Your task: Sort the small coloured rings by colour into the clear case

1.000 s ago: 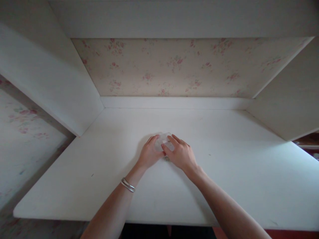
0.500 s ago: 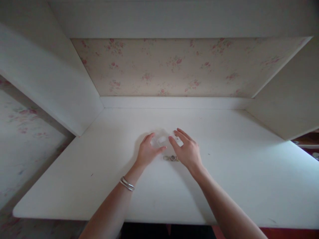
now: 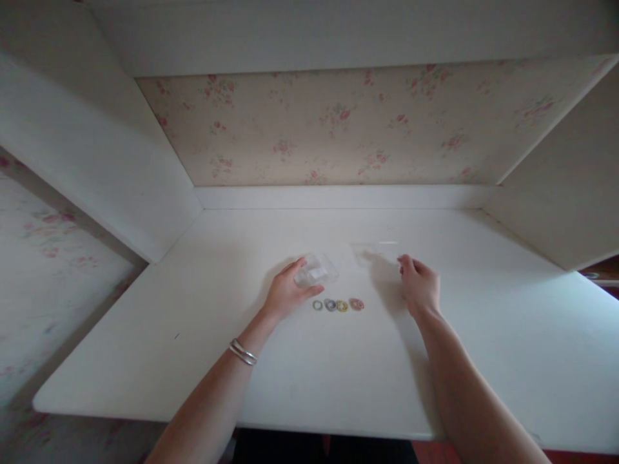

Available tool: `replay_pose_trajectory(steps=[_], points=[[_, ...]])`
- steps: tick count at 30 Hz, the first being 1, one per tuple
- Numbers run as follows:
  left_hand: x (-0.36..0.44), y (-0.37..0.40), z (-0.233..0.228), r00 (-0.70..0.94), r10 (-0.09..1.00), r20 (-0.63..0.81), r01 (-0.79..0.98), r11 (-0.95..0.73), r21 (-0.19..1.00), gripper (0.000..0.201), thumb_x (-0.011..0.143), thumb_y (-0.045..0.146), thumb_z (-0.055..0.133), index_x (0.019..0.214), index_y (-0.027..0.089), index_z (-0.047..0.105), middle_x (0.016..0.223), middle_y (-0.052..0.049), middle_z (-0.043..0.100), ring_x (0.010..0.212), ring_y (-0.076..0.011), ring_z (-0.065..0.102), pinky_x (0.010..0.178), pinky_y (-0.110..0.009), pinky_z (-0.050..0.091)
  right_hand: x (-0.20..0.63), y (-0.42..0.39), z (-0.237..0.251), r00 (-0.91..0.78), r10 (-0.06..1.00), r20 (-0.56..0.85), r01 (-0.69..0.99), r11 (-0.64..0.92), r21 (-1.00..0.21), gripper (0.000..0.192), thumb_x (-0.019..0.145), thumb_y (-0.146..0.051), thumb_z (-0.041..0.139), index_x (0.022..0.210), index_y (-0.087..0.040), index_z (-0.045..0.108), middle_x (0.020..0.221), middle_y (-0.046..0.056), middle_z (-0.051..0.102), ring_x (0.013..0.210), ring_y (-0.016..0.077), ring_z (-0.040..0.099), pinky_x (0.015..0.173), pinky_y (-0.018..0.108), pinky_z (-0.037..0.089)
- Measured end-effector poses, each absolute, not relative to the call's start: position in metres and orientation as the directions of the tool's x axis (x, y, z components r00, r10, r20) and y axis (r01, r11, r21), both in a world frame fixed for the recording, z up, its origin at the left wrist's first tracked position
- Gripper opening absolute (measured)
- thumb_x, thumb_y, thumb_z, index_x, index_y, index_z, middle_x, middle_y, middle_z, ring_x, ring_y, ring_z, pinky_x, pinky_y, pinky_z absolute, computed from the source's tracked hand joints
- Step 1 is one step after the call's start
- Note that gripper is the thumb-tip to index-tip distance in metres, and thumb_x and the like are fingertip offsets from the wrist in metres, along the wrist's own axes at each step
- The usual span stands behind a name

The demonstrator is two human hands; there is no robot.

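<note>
My left hand curves round a small clear plastic box on the white tabletop, thumb on the near side and fingers on the far side. To the right, my right hand is closed in a pinch at the edge of a thin transparent sheet, seemingly a lid; its outline is faint. Just in front of the box lie several small coloured rings in a row: a green ring, a grey ring, a yellow ring and a pink ring.
The white tabletop runs back to a low ledge below floral wallpaper. White side panels stand left and right. A small dark mark shows on the table at left.
My right hand has moved right, away from the box, with the clear lid-like piece. The rings it partly covered now show in full. My left hand stays at the box.
</note>
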State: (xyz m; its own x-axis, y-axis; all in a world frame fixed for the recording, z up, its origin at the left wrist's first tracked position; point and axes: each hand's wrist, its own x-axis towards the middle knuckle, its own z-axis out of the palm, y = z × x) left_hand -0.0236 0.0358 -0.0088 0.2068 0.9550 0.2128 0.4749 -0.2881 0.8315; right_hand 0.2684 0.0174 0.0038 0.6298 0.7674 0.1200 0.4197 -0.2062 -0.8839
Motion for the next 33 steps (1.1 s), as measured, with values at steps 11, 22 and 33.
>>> replay_pose_trajectory(steps=[11, 22, 33], points=[[-0.008, 0.05, 0.001, 0.295, 0.95, 0.102, 0.611, -0.27, 0.744, 0.083, 0.067, 0.049, 0.071, 0.138, 0.021, 0.039, 0.131, -0.007, 0.054, 0.111, -0.0218, 0.057, 0.095, -0.03, 0.045, 0.265, 0.012, 0.003, 0.494, 0.852, 0.174, 0.834, -0.408, -0.372, 0.047, 0.086, -0.043, 0.032, 0.084, -0.021, 0.074, 0.092, 0.014, 0.069, 0.079, 0.025, 0.06, 0.073, 0.036, 0.036], [-0.011, 0.042, 0.006, 0.359, 0.932, 0.04, 0.809, -0.333, 0.485, 0.082, 0.072, 0.056, 0.063, 0.141, 0.021, 0.035, 0.129, -0.01, 0.056, 0.113, -0.0244, 0.057, 0.094, -0.031, 0.044, 0.265, 0.012, 0.004, 0.481, 0.861, 0.165, 0.846, -0.406, -0.347, 0.041, 0.084, -0.037, 0.035, 0.08, -0.023, 0.073, 0.083, 0.01, 0.067, 0.072, 0.022, 0.057, 0.068, 0.034, 0.033], [-0.023, 0.039, 0.002, 0.448, 0.883, 0.143, 0.616, -0.42, 0.667, 0.08, 0.068, 0.044, 0.071, 0.139, 0.024, 0.038, 0.139, -0.009, 0.045, 0.125, -0.0259, 0.046, 0.1, -0.035, 0.039, 0.197, -0.009, 0.005, 0.165, 0.866, 0.472, 0.772, 0.184, -0.608, 0.03, 0.087, -0.037, 0.045, 0.087, -0.021, 0.071, 0.072, 0.002, 0.062, 0.068, 0.0138, 0.055, 0.069, 0.027, 0.038]])
